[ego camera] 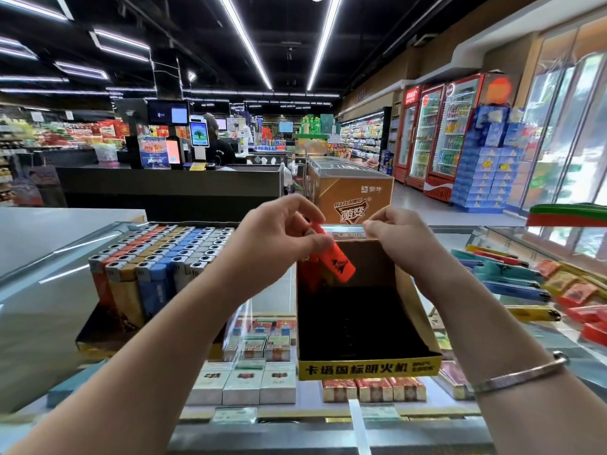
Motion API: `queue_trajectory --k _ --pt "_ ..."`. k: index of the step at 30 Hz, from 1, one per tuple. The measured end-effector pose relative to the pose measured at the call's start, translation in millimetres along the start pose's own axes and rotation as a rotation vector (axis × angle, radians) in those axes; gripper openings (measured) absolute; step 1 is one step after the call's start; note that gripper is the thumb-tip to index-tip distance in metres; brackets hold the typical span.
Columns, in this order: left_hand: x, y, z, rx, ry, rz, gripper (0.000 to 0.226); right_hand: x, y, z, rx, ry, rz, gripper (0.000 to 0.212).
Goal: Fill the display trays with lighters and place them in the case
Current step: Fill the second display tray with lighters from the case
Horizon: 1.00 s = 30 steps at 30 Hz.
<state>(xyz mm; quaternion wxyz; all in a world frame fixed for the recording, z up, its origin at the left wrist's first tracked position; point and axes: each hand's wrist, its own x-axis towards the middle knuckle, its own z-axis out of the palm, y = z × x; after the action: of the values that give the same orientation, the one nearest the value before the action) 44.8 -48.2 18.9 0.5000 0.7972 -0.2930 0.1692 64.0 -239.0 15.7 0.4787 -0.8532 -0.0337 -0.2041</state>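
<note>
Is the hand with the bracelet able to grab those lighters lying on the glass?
Probably yes: the right hand only pinches the tray rim, and nothing stands between it and the loose lighters.

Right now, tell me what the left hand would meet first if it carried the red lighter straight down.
Probably the near-empty display tray: the left hand holds the red lighter above its back left corner, where another red lighter already stands. Depth is uncertain.
</note>
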Motion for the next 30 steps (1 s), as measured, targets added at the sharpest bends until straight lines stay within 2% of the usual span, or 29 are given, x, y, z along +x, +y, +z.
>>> queue_trajectory --k 3,6,11,16,22,26,30 --pt "-1.6 2.1 1.1 0.173 -0.068 0.024 0.023 0.1 3.3 2.8 -0.084 -0.086 0.001 0.014" --pt "-1.1 1.6 -0.9 0.243 -0.078 0.024 0.030 1.3 5.0 2.9 -0.115 -0.108 -0.014 0.016" --pt "-1.1 -2.6 -0.6 0.388 -0.074 0.062 0.021 0.7 6.5 2.7 -0.121 -0.097 -0.029 0.016" --pt "-1.6 -6.0 1.9 0.431 -0.046 0.135 0.017 0.1 5.8 2.5 -0.138 -0.128 -0.030 0.021" --pt "-2.6 -4.5 1.9 0.584 -0.001 0.225 0.022 0.6 5.6 1.2 -0.125 -0.138 -0.004 0.020" --pt "-2.7 -1.3 1.4 0.694 -0.043 0.295 0.013 -0.5 5.0 1.1 -0.119 -0.120 0.004 0.021" --pt "-2.9 -3.3 1.2 0.708 -0.060 0.258 0.010 0.0 5.1 2.2 -0.138 -0.125 -0.004 0.023"
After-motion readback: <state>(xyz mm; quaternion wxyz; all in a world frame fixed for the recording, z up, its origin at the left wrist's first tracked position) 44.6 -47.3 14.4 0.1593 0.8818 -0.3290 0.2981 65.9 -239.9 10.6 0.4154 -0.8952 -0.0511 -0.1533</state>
